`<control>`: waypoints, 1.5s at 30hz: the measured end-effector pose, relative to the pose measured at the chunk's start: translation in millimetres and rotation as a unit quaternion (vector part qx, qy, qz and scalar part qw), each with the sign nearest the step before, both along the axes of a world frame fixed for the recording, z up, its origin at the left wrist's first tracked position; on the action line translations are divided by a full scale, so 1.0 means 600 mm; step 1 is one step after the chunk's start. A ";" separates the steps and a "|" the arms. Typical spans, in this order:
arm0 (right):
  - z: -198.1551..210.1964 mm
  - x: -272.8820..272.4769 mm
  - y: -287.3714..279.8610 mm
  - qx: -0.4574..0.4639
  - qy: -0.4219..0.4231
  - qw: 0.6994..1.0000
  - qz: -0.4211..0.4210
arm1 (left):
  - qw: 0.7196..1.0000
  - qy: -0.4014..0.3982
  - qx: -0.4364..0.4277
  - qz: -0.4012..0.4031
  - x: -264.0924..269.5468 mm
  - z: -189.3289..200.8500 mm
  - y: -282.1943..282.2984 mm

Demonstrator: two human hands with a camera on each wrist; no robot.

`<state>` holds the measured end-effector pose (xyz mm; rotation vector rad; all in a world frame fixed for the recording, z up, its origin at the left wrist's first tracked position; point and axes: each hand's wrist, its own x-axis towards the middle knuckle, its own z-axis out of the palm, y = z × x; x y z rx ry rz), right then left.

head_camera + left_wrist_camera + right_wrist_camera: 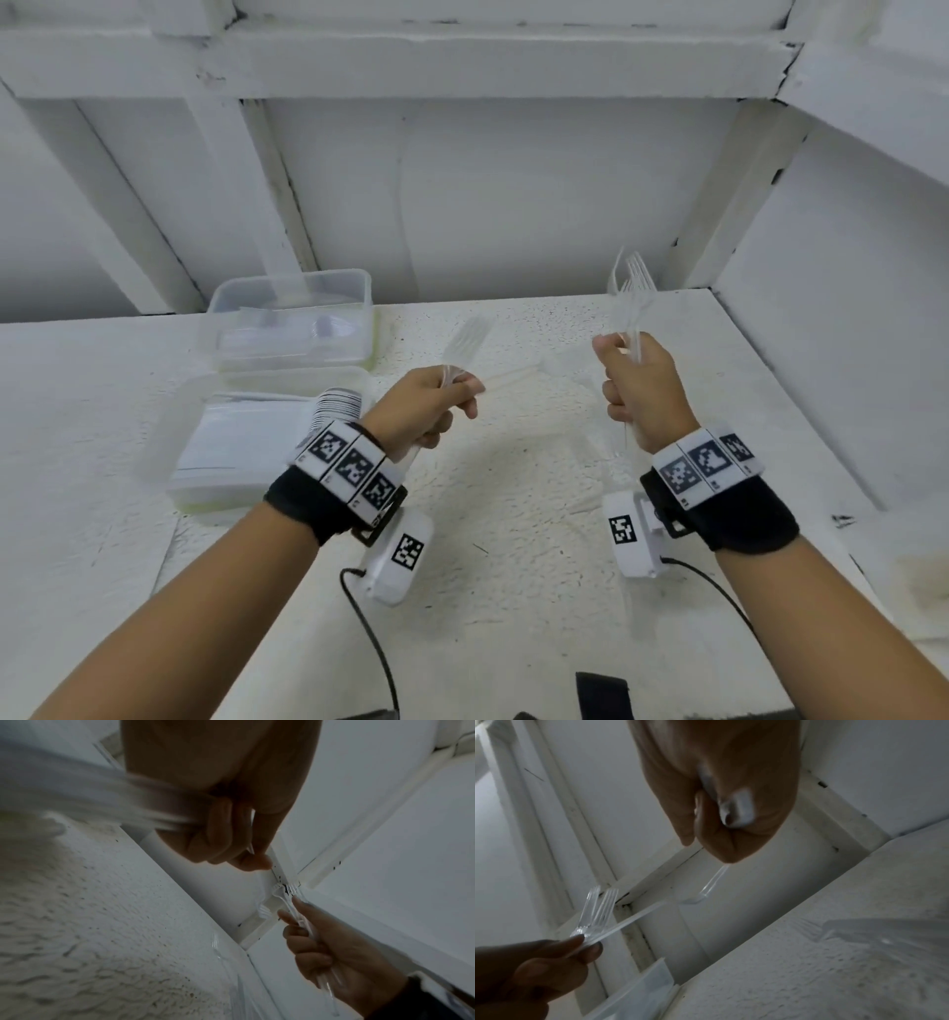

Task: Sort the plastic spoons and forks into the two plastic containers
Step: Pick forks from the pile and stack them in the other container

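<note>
Both hands hover above the white table (513,488), each gripping clear plastic forks. My left hand (447,401) holds forks (470,334) with tines pointing up and away; one long clear handle (639,920) sticks out sideways toward the right hand. My right hand (631,390) holds a bundle of forks (631,280) upright in its fist. The far clear container (226,298) holds spoons. The near clear container (195,483) holds stacked clear cutlery, partly hidden by my left wrist. The left wrist view shows the left hand (231,833) over blurred handles (90,795).
White framed wall panels (462,195) stand behind and right of the table. Both containers sit at the table's left. A black cable (369,632) runs from the left wrist camera. A dark object (601,688) lies at the near edge.
</note>
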<state>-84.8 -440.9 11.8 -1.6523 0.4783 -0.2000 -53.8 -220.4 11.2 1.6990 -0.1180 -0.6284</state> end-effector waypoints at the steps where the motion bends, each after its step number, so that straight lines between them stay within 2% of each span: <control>1: 0.002 0.000 0.012 -0.009 0.000 1.000 0.010 | 1.000 0.005 -0.013 0.010 -0.008 0.002 0.011; 6: -0.002 0.001 0.064 -0.008 0.006 0.998 0.062 | 0.998 0.014 -0.040 0.047 -0.043 0.004 0.054; 10: -0.012 0.004 0.088 -0.073 -0.006 0.997 0.031 | 0.997 0.019 -0.047 0.061 -0.066 0.002 0.079; 15: -0.020 0.000 0.113 -0.045 -0.026 0.998 0.037 | 0.995 0.029 -0.055 0.080 -0.089 0.001 0.099; 20: -0.007 -0.012 0.123 -0.014 -0.068 0.997 0.028 | 0.976 0.116 -0.108 0.151 -0.097 0.000 0.117; 28: 0.023 -0.046 0.171 -0.043 -0.095 0.983 0.152 | 0.981 0.072 -0.143 0.113 -0.116 -0.006 0.112; 32: 0.009 -0.053 0.192 -0.093 -0.111 0.973 0.181 | 0.980 0.113 -0.153 0.051 -0.128 0.000 0.099; 37: -0.003 -0.059 0.197 -0.143 -0.107 0.964 0.195 | 0.985 0.129 -0.117 0.000 -0.135 -0.003 0.097; 45: -0.004 -0.065 0.201 -0.129 -0.089 0.966 0.207 | 0.974 0.192 -0.111 -0.050 -0.128 -0.002 0.094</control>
